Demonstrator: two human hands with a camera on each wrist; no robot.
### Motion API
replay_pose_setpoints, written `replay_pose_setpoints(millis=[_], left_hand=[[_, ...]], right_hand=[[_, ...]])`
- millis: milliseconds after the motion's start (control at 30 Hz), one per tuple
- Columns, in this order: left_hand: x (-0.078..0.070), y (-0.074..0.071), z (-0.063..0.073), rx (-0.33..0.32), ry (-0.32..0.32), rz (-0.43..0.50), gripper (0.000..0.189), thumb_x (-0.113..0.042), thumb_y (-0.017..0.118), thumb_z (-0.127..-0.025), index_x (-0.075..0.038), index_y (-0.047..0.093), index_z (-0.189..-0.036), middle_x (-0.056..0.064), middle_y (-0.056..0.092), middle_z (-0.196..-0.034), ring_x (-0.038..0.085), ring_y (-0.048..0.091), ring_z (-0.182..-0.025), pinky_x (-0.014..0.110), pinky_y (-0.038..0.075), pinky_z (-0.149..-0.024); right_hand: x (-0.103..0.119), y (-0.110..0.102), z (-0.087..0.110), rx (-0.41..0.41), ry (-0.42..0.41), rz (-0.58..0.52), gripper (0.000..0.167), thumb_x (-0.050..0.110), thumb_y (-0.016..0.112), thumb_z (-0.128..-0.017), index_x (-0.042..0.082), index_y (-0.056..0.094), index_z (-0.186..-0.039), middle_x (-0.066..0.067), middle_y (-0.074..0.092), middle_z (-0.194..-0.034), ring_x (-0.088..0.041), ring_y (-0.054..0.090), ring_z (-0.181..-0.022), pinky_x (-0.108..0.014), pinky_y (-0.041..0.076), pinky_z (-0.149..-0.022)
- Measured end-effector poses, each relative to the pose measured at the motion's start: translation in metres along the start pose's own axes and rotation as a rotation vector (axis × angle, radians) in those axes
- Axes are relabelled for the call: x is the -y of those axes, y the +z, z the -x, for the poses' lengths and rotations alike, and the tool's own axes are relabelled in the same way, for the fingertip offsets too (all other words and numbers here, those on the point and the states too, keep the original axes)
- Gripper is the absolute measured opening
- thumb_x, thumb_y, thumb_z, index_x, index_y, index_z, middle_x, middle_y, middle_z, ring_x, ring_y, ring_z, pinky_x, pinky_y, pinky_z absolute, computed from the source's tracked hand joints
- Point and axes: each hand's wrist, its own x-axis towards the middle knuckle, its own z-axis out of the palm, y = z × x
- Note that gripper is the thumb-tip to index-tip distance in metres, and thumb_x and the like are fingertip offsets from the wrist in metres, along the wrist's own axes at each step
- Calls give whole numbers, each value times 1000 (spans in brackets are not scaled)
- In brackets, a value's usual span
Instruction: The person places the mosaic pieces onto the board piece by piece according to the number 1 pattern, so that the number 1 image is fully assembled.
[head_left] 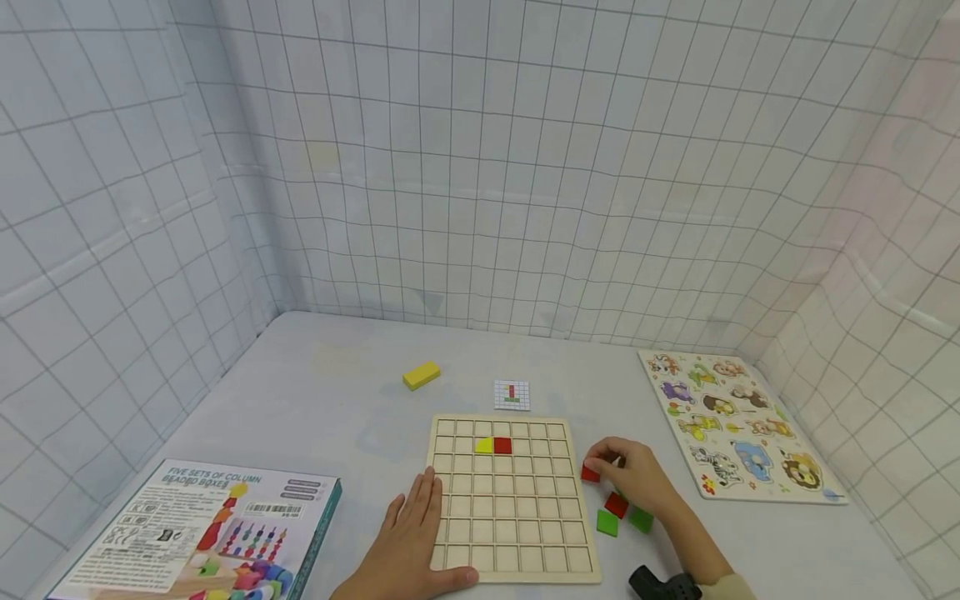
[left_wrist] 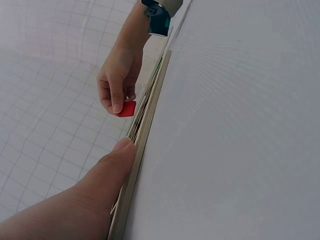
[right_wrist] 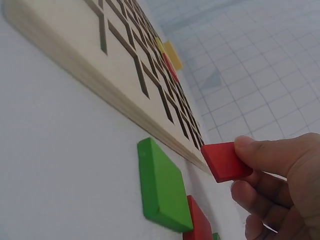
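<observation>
A wooden grid board [head_left: 517,506] lies on the white table. Along its left side rests my left hand [head_left: 408,537], fingers straight, the thumb on the near rim. A red square tile [right_wrist: 225,161] is pinched between thumb and fingers of my right hand [head_left: 637,475], just off the board's right edge and raised above the table in the right wrist view. Set in the grid near the far side are a yellow piece [head_left: 483,445] with a slanted side and a red tile [head_left: 502,446], side by side. Beneath the right hand lie a loose red tile [head_left: 617,504] and green tiles [head_left: 607,522].
Beyond the board lies a small pattern card [head_left: 512,395], with a yellow block [head_left: 422,375] to its left. An animal puzzle board [head_left: 750,433] occupies the right side. A printed toy box [head_left: 202,533] is at the near left. Grid-patterned cloth [head_left: 525,167] walls in the table.
</observation>
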Motion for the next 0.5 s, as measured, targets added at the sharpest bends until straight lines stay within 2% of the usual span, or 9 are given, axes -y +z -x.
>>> replay_pose_setpoints(millis=[500], left_hand=[[-1, 0, 0, 6, -4, -1, 125, -76, 61, -75, 12, 13, -150, 26, 5, -159, 40, 8, -146, 61, 11, -111]], right_hand=[[16, 10, -11, 0, -78, -1, 9, 23, 69, -92, 14, 70, -91, 10, 64, -80, -9, 52, -70, -26, 45, -65]])
